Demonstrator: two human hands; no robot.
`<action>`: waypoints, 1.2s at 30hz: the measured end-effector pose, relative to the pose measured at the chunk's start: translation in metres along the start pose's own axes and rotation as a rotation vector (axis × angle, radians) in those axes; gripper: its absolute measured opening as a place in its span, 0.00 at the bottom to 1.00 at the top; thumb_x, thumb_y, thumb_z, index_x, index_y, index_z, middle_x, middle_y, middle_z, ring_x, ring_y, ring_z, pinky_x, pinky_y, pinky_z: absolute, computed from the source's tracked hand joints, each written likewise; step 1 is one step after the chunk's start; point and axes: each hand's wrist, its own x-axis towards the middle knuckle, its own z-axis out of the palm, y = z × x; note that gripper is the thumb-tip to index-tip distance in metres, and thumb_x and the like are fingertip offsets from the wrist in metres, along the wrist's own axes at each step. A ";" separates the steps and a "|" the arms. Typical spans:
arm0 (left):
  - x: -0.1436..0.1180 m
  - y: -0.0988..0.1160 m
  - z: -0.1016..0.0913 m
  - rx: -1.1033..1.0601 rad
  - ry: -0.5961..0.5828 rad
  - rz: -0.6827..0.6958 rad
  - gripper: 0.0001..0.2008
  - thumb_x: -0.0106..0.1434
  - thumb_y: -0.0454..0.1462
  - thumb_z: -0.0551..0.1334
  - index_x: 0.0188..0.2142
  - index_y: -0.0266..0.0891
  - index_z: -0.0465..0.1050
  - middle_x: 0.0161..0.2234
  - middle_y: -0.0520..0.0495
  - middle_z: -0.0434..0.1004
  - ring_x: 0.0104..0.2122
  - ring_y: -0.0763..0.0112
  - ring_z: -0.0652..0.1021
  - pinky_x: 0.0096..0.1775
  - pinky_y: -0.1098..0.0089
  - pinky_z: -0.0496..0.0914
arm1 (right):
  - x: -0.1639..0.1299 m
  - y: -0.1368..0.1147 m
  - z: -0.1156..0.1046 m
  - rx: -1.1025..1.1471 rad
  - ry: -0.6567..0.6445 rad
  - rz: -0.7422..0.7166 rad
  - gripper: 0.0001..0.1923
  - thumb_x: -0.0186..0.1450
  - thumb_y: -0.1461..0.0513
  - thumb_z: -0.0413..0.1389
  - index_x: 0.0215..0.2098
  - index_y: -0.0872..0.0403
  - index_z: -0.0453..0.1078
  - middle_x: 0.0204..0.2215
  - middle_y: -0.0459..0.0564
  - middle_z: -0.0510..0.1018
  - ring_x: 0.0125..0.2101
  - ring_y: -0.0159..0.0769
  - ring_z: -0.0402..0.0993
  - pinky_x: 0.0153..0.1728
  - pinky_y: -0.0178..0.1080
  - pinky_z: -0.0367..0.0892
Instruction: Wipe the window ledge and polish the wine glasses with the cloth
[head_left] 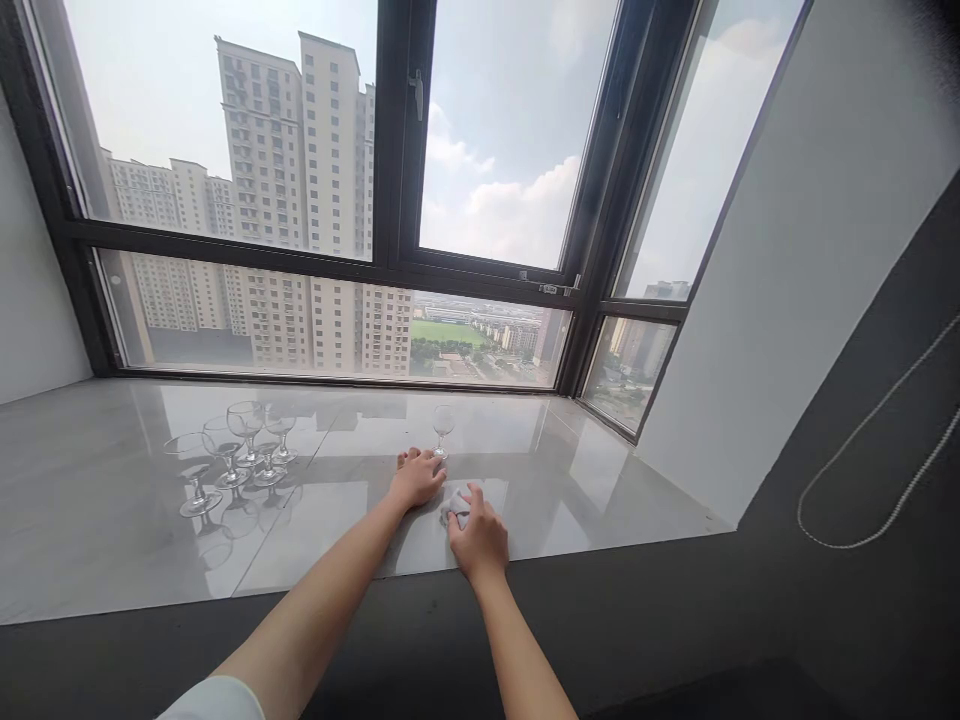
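A clear stemmed wine glass (443,420) stands upright on the glossy windowsill. My left hand (420,478) is at its foot, fingers bent and closed against the base, which they partly hide. Close by on the right, my right hand (480,532) grips a crumpled white cloth (459,508) between thumb and fingers, low over the sill. Off to the left stands a group of several similar glasses, among them a front glass (199,490) and a rear glass (246,425).
The pale, reflective windowsill (337,520) ends at a front edge above a dark wall. Behind it rise dark window frames (480,275) with a handle (417,95). A beaded blind cord (847,545) hangs in a loop at the right.
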 end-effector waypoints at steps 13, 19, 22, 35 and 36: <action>-0.015 0.011 -0.022 -0.110 0.228 -0.191 0.15 0.63 0.42 0.51 0.37 0.42 0.75 0.41 0.42 0.77 0.46 0.57 0.72 0.48 0.59 0.57 | 0.001 -0.001 -0.003 -0.034 -0.006 -0.004 0.25 0.63 0.58 0.51 0.58 0.52 0.57 0.46 0.53 0.76 0.45 0.39 0.72 0.46 0.38 0.61; -0.104 -0.025 -0.050 -0.193 0.205 -0.197 0.13 0.63 0.42 0.52 0.31 0.44 0.73 0.36 0.50 0.78 0.41 0.63 0.74 0.45 0.63 0.58 | 0.001 0.001 -0.001 -0.039 -0.013 0.009 0.24 0.64 0.58 0.50 0.58 0.50 0.57 0.46 0.52 0.76 0.45 0.39 0.72 0.44 0.37 0.62; -0.167 -0.082 -0.078 -0.091 0.235 -0.382 0.11 0.61 0.44 0.53 0.30 0.43 0.70 0.33 0.50 0.77 0.40 0.62 0.74 0.43 0.63 0.58 | 0.000 0.002 0.000 -0.052 -0.019 0.017 0.23 0.65 0.57 0.49 0.57 0.50 0.57 0.47 0.52 0.75 0.44 0.39 0.72 0.42 0.37 0.62; -0.238 -0.233 -0.162 0.114 0.137 -0.892 0.28 0.52 0.60 0.56 0.43 0.42 0.68 0.33 0.40 0.77 0.48 0.47 0.72 0.47 0.55 0.58 | -0.002 0.003 0.001 -0.085 -0.046 0.071 0.23 0.66 0.53 0.47 0.58 0.48 0.57 0.47 0.52 0.75 0.43 0.41 0.73 0.36 0.38 0.63; -0.226 -0.236 -0.162 0.088 0.139 -0.906 0.30 0.51 0.60 0.57 0.44 0.42 0.68 0.34 0.40 0.78 0.49 0.46 0.71 0.48 0.54 0.58 | -0.002 0.003 0.001 -0.084 -0.044 0.076 0.23 0.66 0.53 0.47 0.58 0.48 0.57 0.47 0.51 0.75 0.43 0.41 0.73 0.36 0.38 0.63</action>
